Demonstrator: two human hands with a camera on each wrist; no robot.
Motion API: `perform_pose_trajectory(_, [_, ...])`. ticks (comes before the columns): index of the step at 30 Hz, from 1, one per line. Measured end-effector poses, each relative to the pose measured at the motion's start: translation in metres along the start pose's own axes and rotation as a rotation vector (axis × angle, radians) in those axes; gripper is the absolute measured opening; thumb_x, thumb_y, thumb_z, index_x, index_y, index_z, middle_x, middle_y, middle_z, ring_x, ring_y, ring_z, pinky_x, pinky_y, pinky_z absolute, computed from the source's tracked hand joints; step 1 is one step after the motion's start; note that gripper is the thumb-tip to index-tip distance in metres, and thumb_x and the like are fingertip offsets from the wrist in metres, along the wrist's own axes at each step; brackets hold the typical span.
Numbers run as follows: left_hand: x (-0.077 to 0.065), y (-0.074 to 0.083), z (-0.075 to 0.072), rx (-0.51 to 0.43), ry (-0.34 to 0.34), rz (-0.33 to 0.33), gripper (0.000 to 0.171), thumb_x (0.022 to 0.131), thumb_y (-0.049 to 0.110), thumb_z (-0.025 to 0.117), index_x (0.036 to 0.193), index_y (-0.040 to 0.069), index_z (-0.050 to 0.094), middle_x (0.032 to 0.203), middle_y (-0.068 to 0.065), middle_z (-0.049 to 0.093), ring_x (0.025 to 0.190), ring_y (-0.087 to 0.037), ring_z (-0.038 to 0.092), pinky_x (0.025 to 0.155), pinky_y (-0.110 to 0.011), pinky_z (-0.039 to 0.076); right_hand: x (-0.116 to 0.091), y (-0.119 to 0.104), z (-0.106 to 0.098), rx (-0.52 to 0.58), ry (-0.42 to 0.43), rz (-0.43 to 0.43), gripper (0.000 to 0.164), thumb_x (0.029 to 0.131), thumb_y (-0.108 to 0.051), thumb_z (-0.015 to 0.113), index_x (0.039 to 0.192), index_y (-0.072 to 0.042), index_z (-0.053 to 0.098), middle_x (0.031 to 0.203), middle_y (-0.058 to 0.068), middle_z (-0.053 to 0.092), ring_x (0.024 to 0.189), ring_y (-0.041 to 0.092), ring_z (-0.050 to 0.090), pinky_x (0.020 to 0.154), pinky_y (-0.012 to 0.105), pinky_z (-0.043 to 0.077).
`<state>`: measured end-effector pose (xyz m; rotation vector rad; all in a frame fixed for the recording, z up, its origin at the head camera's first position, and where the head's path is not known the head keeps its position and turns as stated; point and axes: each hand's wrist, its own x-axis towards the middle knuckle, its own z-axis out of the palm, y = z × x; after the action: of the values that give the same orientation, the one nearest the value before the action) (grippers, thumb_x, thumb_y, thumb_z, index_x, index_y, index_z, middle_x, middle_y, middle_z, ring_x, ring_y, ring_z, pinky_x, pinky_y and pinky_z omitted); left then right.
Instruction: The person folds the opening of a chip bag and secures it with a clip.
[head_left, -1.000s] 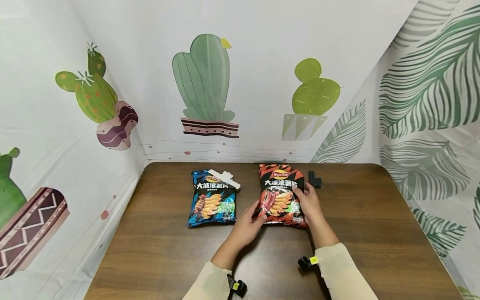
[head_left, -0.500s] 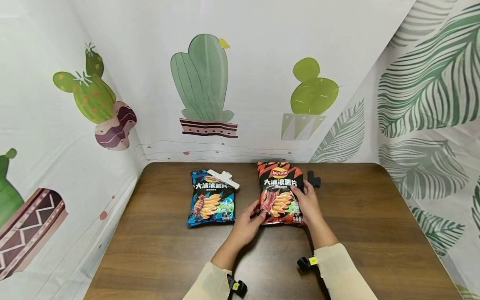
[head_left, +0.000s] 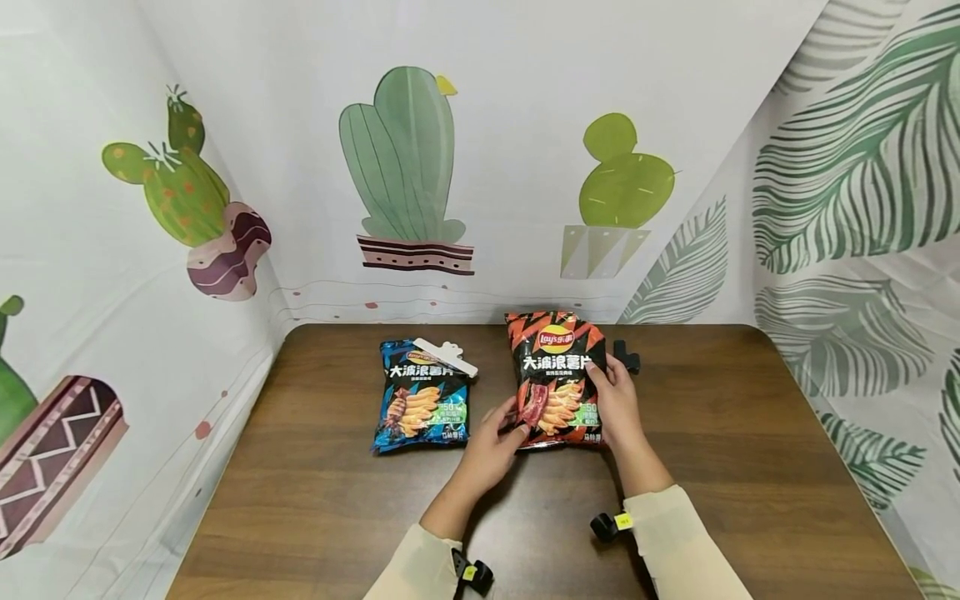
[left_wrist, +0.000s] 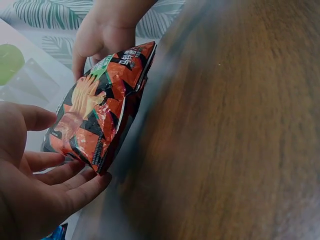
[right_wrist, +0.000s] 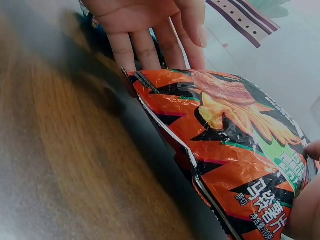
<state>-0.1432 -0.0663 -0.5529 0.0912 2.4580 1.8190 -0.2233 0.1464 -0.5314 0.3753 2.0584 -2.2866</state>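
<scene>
Where the wood-grain table (head_left: 330, 517) nears its back edge, a red-and-black Lay's chip bag (head_left: 555, 387) is held tilted, apparently raised. Risk, as judged: slick film could slip from light grips; hard squeezing could burst it. It appears plump, glossy and creased. A blue Lay's bag (head_left: 422, 412) lies left. Left hand (head_left: 491, 447), fingers part-spread, holds the lower left corner; right hand (head_left: 621, 408), thumb in front, grips the right side. Black clip (head_left: 628, 360) lies just beyond.

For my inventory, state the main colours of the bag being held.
The bag is mainly orange-red and black; clearest in the right wrist view.
</scene>
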Motion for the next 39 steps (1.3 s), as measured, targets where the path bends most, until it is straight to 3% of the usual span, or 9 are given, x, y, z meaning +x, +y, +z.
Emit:
perform_pose_trajectory(4, [0.000, 0.003, -0.001, -0.023, -0.005, 0.007, 0.061, 0.098, 0.026, 0.062, 0.152, 0.004, 0.044, 0.140, -0.017, 0.055, 0.131, -0.031, 0.057, 0.104, -0.040, 0.052, -0.001, -0.002, 0.001, 0.021, 0.024, -0.031, 0.051, 0.106, -0.026, 0.053, 0.151, -0.005, 0.041, 0.143, 0.012, 0.051, 0.109, 0.007, 0.056, 0.087, 0.013, 0.048])
perform_pose_trajectory(10, [0.002, 0.004, -0.003, -0.061, 0.007, 0.006, 0.062, 0.098, 0.022, 0.064, 0.152, 0.004, 0.042, 0.146, -0.019, 0.050, 0.132, -0.034, 0.056, 0.103, -0.039, 0.053, -0.005, -0.009, 0.002, 0.061, 0.046, -0.076, 0.047, 0.105, -0.028, 0.053, 0.144, -0.003, 0.047, 0.116, -0.006, 0.061, 0.100, 0.005, 0.061, 0.084, 0.016, 0.051])
perform_pose_trajectory(15, [0.002, 0.004, -0.005, -0.072, 0.007, -0.012, 0.061, 0.098, 0.022, 0.063, 0.153, 0.006, 0.042, 0.148, -0.020, 0.050, 0.132, -0.033, 0.056, 0.102, -0.039, 0.053, -0.008, -0.013, 0.006, 0.109, 0.068, -0.123, 0.039, 0.105, -0.027, 0.056, 0.135, -0.003, 0.055, 0.102, -0.011, 0.066, 0.092, 0.005, 0.063, 0.080, 0.018, 0.053])
perform_pose_trajectory(25, [-0.001, 0.010, -0.009, -0.012, 0.010, -0.002, 0.061, 0.100, 0.023, 0.059, 0.154, 0.003, 0.039, 0.145, -0.019, 0.056, 0.133, -0.030, 0.058, 0.114, -0.047, 0.043, -0.012, -0.023, 0.015, 0.176, 0.094, -0.200, 0.028, 0.102, -0.018, 0.060, 0.123, 0.000, 0.061, 0.094, -0.011, 0.068, 0.085, 0.005, 0.064, 0.076, 0.018, 0.053])
perform_pose_trajectory(28, [-0.001, 0.012, -0.011, -0.018, 0.010, 0.004, 0.061, 0.100, 0.022, 0.059, 0.154, 0.003, 0.039, 0.148, -0.020, 0.053, 0.133, -0.031, 0.057, 0.112, -0.046, 0.044, -0.013, -0.025, 0.017, 0.182, 0.109, -0.226, 0.029, 0.102, -0.017, 0.061, 0.123, 0.002, 0.062, 0.092, -0.010, 0.067, 0.085, 0.005, 0.062, 0.075, 0.017, 0.052])
perform_pose_trajectory(34, [-0.002, 0.015, -0.012, -0.078, 0.002, 0.013, 0.061, 0.100, 0.018, 0.060, 0.154, 0.001, 0.038, 0.150, -0.022, 0.049, 0.136, -0.035, 0.054, 0.107, -0.043, 0.049, -0.014, -0.028, 0.020, 0.186, 0.132, -0.255, 0.024, 0.100, -0.014, 0.062, 0.120, -0.001, 0.067, 0.089, -0.008, 0.063, 0.077, 0.004, 0.057, 0.060, 0.017, 0.048])
perform_pose_trajectory(39, [-0.001, 0.015, -0.013, -0.088, 0.025, 0.020, 0.062, 0.099, 0.016, 0.060, 0.155, 0.002, 0.037, 0.148, -0.021, 0.051, 0.136, -0.035, 0.053, 0.106, -0.039, 0.050, -0.015, -0.030, 0.023, 0.210, 0.139, -0.279, 0.018, 0.100, -0.013, 0.064, 0.115, -0.004, 0.068, 0.087, -0.009, 0.062, 0.078, 0.004, 0.056, 0.065, 0.016, 0.049])
